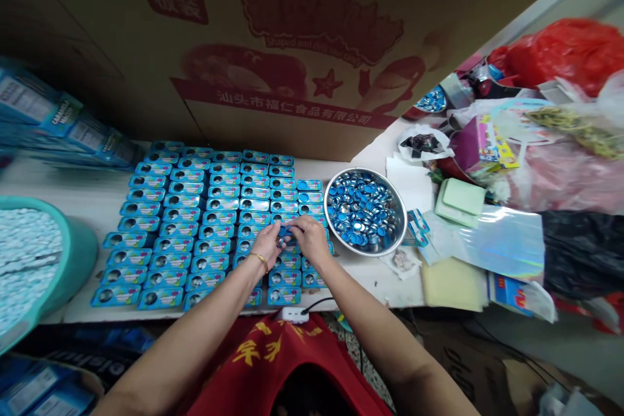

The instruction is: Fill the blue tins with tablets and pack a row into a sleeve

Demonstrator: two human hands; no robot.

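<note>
Rows of small blue rectangular candy tins (180,227) cover the table in front of me, many with a dark round opening at one end. Over the right-hand rows, my left hand (266,246) is closed around several round blue caps (283,232). My right hand (312,239) meets it there, its thumb and fingers pinched together at the caps; whether a cap is between these fingertips is too small to make out. Just right of my right hand stands a round steel bowl (400,234) full of loose blue and silver caps (361,208).
At the left is a turquoise tub (80,260) of pale pellets, with stacked blue boxes (63,117) behind it. A large cardboard carton (292,97) walls off the back. Green sponges (461,200), plastic sheets (502,240) and a red bag (570,52) crowd the right side.
</note>
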